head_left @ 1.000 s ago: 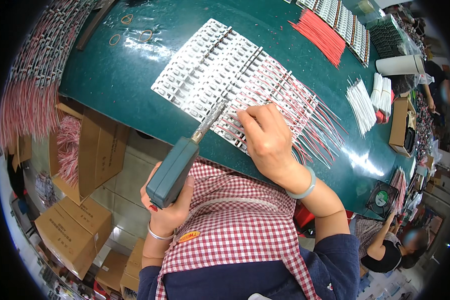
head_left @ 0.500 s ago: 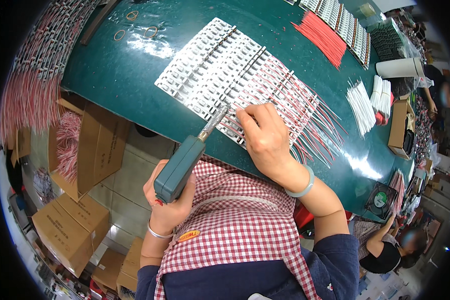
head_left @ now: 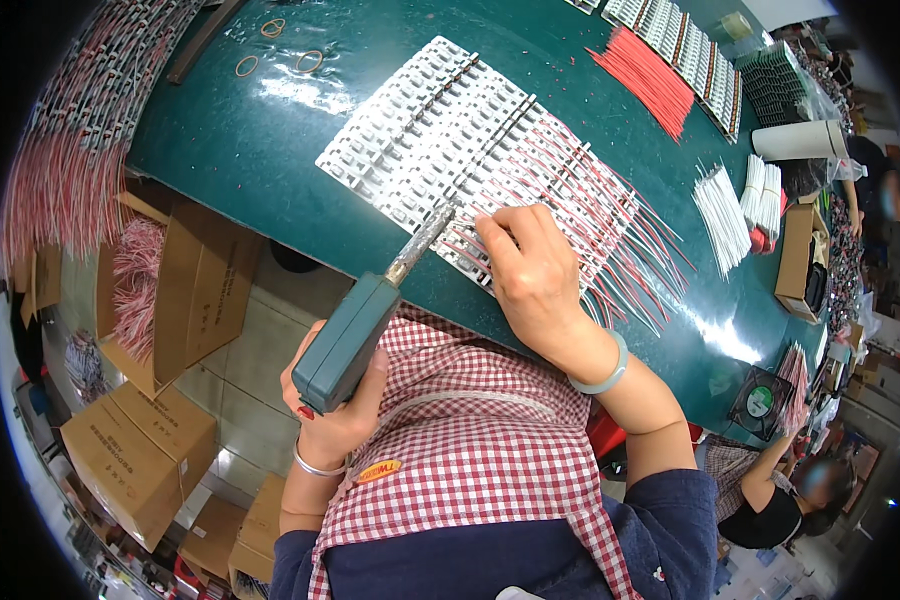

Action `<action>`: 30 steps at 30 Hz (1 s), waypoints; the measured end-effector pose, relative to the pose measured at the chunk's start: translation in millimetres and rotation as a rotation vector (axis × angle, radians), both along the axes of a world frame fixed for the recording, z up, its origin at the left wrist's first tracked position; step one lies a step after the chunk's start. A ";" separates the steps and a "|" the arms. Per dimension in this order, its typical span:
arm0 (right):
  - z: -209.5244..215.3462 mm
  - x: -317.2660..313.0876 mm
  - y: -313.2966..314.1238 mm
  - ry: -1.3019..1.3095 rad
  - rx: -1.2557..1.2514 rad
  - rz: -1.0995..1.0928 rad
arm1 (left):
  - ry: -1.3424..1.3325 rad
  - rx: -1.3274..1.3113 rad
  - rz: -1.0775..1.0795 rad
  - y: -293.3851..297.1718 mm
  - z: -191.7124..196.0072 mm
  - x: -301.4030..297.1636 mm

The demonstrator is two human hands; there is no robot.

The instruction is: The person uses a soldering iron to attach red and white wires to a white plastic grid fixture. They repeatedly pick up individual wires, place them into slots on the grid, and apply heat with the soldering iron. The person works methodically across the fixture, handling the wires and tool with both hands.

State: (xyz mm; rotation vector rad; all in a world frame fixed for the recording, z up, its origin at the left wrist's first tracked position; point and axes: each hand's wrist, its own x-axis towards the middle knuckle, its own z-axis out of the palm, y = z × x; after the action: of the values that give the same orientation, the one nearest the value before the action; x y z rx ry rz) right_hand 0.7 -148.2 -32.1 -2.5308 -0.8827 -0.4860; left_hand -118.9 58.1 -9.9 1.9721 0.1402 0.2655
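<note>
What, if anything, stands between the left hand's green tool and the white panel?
Nothing visible: the metal tip of the green tool in the left hand extends over the white panel. The right hand is beside the tip, to its right, not between them.

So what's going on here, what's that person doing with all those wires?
A person's left hand is gripping a green tool, its metal tip pointing at a white panel. Their right hand is bent over the panel, fingertips close to the tip. Red and white wires cover the panel's right part; the left part has none. A pile of red wires lies farther back on the green table.
</note>
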 end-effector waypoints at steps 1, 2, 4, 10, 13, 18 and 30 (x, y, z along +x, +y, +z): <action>0.2 -0.3 -0.3 0.003 0.004 0.001 | 0.001 0.001 -0.003 0.1 0.3 -0.3; 0.4 -0.6 -0.7 0.006 0.007 0.003 | 0.009 -0.020 0.009 -0.3 -0.2 -1.0; 3.5 -2.4 -1.6 -0.004 0.016 0.016 | 0.027 -0.064 0.036 -1.2 -2.3 -3.7; 0.8 -8.2 -0.1 0.005 0.049 0.023 | 0.055 -0.085 0.045 0.2 -6.4 -8.6; -0.4 -8.5 1.4 0.001 0.055 0.021 | 0.053 -0.082 0.032 0.6 -7.1 -9.8; -2.4 -8.7 1.6 -0.006 0.051 0.014 | 0.030 -0.073 0.025 -0.2 -7.2 -8.8; -2.9 -7.4 1.8 -0.015 0.035 0.027 | 0.021 0.047 -0.037 -0.5 -2.3 -3.2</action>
State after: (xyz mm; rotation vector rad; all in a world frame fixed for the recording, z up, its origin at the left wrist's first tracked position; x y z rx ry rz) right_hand -6.7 -146.4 -35.0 -2.4839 -0.9044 -0.5080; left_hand -122.2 57.6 -12.2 2.0225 0.1118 0.2254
